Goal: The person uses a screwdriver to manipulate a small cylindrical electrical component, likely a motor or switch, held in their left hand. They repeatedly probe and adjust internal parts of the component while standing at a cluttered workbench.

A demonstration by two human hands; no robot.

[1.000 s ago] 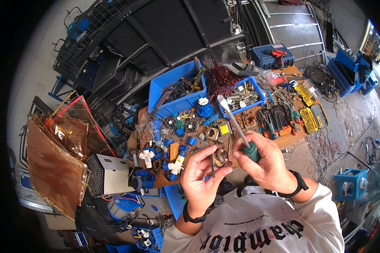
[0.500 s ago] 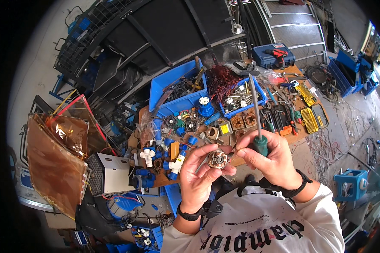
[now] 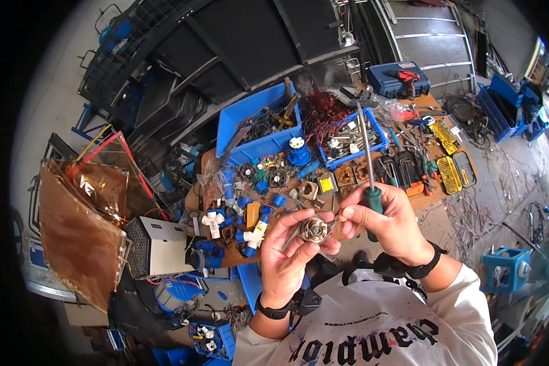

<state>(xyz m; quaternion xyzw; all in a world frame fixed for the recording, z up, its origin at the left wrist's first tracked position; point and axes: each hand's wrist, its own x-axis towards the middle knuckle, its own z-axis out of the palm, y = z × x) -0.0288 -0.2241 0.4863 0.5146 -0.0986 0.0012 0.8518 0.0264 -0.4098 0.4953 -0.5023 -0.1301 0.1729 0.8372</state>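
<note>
so the round metal part (image 3: 315, 230) is up in the air just in front of the person's chest, over the near edge of the bench, with its ringed end facing up toward the camera. the left hand (image 3: 290, 253) is grasping it, fingers curled behind and thumb along the near side. the right hand (image 3: 391, 224) is wrapped around the green handle of a screwdriver (image 3: 372, 200), shaft pointing up and away from the part, and its thumb and fingertips are bunched together right beside the part; can't tell if there's something tiny pinched in there too. each wrist has a black band (image 3: 430, 262), and there's a white shirt (image 3: 348, 341) below. past the hands it's a proper mess on the wooden bench (image 3: 426, 200): white and blue fittings (image 3: 254, 235) left of the left hand, a small yellow square (image 3: 327, 183) beyond the part, then a shallow blue tray (image 3: 358, 158) full of metal bits, with a deeper blue crate (image 3: 265, 149) to its left and a dark red wire tangle (image 3: 323, 116) between them. over on the right there's a yellow bit case (image 3: 448, 175), and at the far end a red and black drill (image 3: 405, 76) sits on a blue case (image 3: 381, 79). way off left, big brown sheets (image 3: 79, 226) lean beside a white-fronted box (image 3: 166, 249).
</note>
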